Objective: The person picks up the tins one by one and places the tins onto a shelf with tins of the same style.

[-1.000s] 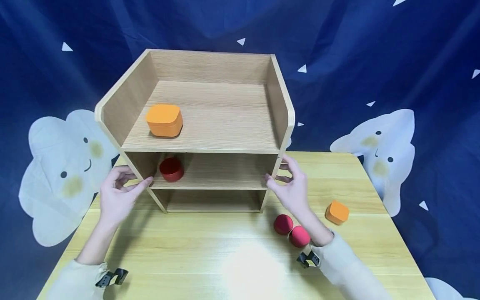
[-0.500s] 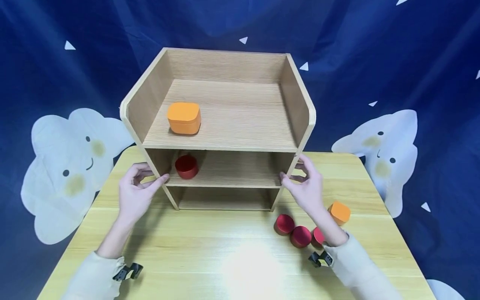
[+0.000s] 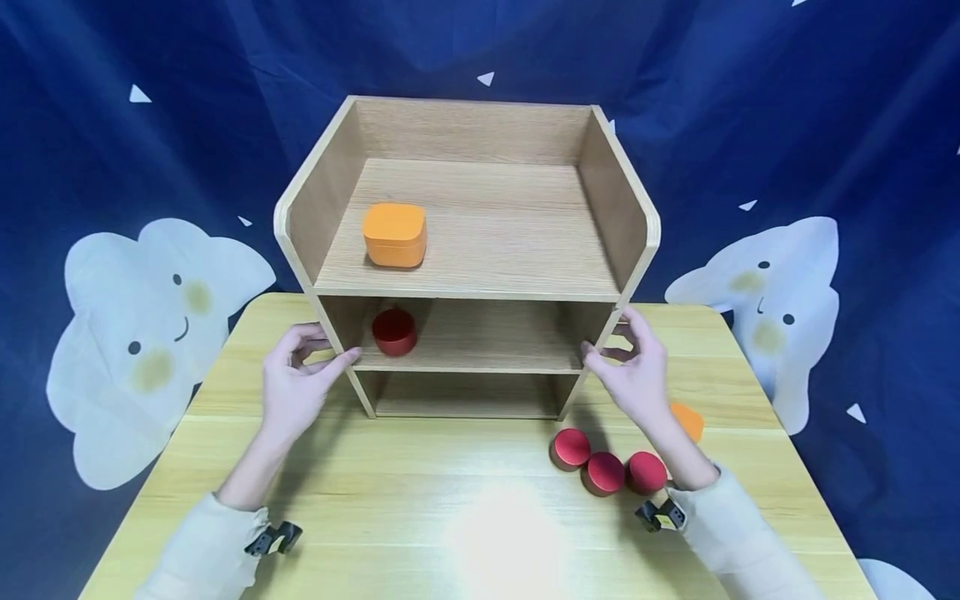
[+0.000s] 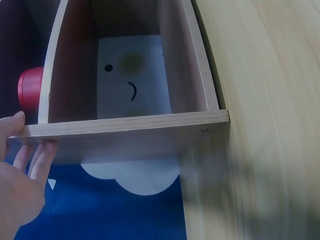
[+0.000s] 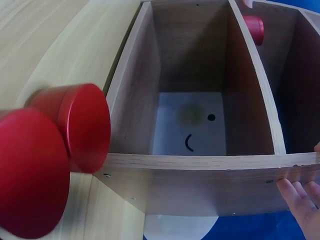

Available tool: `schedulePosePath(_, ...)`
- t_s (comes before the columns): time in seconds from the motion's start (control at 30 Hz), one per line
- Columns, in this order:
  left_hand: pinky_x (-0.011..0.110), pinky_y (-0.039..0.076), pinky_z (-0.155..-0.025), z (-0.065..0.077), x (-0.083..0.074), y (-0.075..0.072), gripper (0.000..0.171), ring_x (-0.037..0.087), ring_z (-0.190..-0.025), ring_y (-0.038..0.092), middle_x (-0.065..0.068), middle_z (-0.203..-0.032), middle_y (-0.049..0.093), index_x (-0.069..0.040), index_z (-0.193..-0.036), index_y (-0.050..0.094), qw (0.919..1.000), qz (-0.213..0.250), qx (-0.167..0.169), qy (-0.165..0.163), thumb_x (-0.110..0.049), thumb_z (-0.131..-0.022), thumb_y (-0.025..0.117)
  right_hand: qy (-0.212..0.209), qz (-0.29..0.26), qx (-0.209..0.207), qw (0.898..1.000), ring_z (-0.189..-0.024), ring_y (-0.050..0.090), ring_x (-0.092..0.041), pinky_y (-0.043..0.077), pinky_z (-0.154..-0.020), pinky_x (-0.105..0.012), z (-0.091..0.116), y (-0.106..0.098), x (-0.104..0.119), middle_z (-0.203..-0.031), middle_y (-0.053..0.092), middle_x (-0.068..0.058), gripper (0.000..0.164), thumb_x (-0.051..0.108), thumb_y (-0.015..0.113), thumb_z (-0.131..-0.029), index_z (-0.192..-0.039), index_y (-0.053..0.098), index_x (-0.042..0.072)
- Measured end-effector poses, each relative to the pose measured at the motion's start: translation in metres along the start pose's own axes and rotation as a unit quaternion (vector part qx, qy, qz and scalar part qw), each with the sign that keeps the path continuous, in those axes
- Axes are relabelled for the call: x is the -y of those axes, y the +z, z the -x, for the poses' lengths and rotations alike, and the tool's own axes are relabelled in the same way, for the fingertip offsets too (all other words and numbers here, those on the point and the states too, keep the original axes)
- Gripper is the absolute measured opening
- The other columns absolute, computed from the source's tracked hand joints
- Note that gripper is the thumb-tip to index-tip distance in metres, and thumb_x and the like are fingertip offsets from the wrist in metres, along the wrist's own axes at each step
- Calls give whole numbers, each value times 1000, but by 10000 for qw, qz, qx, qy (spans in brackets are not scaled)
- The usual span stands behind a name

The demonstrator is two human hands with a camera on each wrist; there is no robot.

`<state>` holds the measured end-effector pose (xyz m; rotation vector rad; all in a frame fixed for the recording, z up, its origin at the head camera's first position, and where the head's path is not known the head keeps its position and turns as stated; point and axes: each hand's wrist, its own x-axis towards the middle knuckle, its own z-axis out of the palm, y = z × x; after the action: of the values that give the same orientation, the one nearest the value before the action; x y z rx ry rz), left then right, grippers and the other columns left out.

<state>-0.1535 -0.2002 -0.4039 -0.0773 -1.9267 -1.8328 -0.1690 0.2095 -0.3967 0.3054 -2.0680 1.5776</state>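
Note:
A wooden shelf unit (image 3: pixel 510 225) stands on the table between both hands. My left hand (image 3: pixel 296 387) grips its left side panel, thumb on the front edge and fingers against the outer face, as the left wrist view confirms. On the opposite side panel, my right hand (image 3: pixel 637 375) holds in the same way, fingertips (image 5: pixel 290 192) on the outside in the right wrist view. An orange rounded box (image 3: pixel 395 236) sits on the top level, towards the left. Below it, a round red tin (image 3: pixel 394 332) occupies the left of the middle compartment.
Near my right forearm, several objects lie on the wooden table (image 3: pixel 420 500): a red tin (image 3: pixel 570 450), a second red tin (image 3: pixel 603 473), a third red tin (image 3: pixel 647 472) and an orange box (image 3: pixel 687 422) partly behind the forearm. A blue curtain (image 3: pixel 480 42) hangs behind.
Both hands have shifted the shelf unit to the right along the table, with the orange box and red tin riding on it. The third red tin has come into sight beside my right forearm.

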Motion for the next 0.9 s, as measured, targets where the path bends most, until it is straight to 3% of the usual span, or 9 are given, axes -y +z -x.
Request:
schedulePosePath(0.27, 15, 66, -72, 3, -2, 12, 36, 1, -90, 69, -15, -101, 72, 17, -107, 63, 9996, -177, 219, 57, 21, -76, 81, 123, 31, -59, 9999, -88, 68, 4, 63, -72, -9, -2, -13, -1, -100, 70, 14, 50, -18, 73, -78, -126, 64, -7)
schedulePosePath(0.53, 15, 66, -74, 3, 0, 22, 37, 0, -93, 68, -18, -101, 71, 14, -108, 65, 9989, -310, 318, 125, 17, -77, 83, 372, 60, -157, 9992, -86, 68, 4, 63, -76, -10, -2, -22, -3, -97, 68, 15, 46, -16, 72, -80, -125, 63, -7)
schedulePosePath(0.9, 15, 66, -74, 4, 3, 33, 36, 0, -93, 68, -16, -103, 70, 12, -110, 66, 9986, -285, 436, 120, 14, -78, 84, 253, 211, -192, 9993, -86, 67, 7, 63, -73, -8, -5, -33, -7, -104, 68, 15, 50, -17, 71, -79, -128, 63, -8)
